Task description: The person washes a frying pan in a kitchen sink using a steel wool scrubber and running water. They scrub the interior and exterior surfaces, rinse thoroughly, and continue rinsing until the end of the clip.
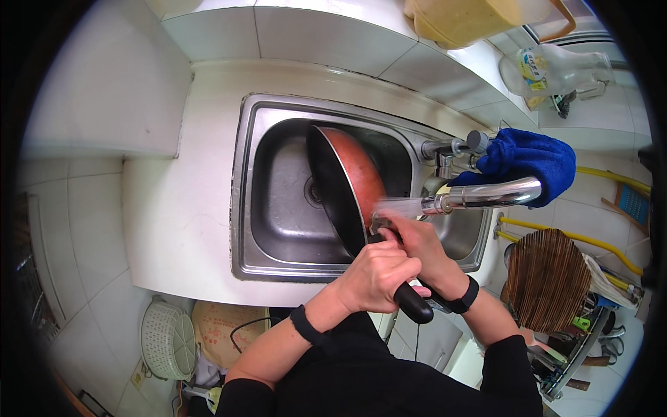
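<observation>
My left hand (376,275) is closed around the black handle of a frying pan (359,172), which is tilted on its side over the steel sink (281,229). The pan's reddish-orange outer side faces right and its dark inside faces left. Beside the handle's joint, my right hand (409,234) is at the pan's outer side, its fingers blurred; whether it grips something is hidden. Water runs from the chrome faucet (495,194) onto the pan and the right fingers.
A blue cloth (536,156) hangs over the faucet. A smaller basin (458,234) lies right of the main one. A glass jug (563,70) and a yellow plastic pitcher (464,21) stand on the ledge. Knives and a brown slatted round item (547,281) are at right, a plastic basket (167,339) lower left.
</observation>
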{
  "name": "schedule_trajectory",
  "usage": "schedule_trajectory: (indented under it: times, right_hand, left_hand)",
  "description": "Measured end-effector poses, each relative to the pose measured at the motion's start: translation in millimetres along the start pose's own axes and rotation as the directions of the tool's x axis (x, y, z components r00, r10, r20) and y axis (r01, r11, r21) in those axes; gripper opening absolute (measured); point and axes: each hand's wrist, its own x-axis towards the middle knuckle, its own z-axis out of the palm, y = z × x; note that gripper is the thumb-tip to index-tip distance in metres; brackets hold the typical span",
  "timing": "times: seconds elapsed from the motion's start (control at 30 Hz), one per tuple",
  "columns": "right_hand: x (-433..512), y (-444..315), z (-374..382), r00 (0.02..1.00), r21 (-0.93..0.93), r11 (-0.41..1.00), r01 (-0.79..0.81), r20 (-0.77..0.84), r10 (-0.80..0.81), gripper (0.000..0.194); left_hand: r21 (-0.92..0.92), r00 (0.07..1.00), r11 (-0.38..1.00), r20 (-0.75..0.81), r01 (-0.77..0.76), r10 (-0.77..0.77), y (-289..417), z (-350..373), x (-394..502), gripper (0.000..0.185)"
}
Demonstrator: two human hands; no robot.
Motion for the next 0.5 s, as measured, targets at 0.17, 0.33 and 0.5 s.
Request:
schedule_trajectory:
  times: [0.17, 0.33, 0.5]
  right_hand:
    - [8, 5, 5, 0.993, -0.101, 0.990, 0.093, -0.067, -0.100, 0.016]
    - [8, 11, 0, 0.987, 0.252, 0.957, -0.145, -0.037, 0.159, 0.017]
    - [11, 10, -10, 0.996, -0.080, 0.993, 0.085, 0.048, -0.081, 0.024]
  left_hand:
    - [0.001, 1.000, 1.000, -0.010, -0.003, 0.004, 3, -3, -3, 0.044]
    - [0.010, 1.000, 1.000, 0.009, 0.006, -0.006, 8, -8, -8, 0.040]
    - [0.022, 0.999, 1.000, 0.047, -0.019, 0.018, 6, -6, -10, 0.039]
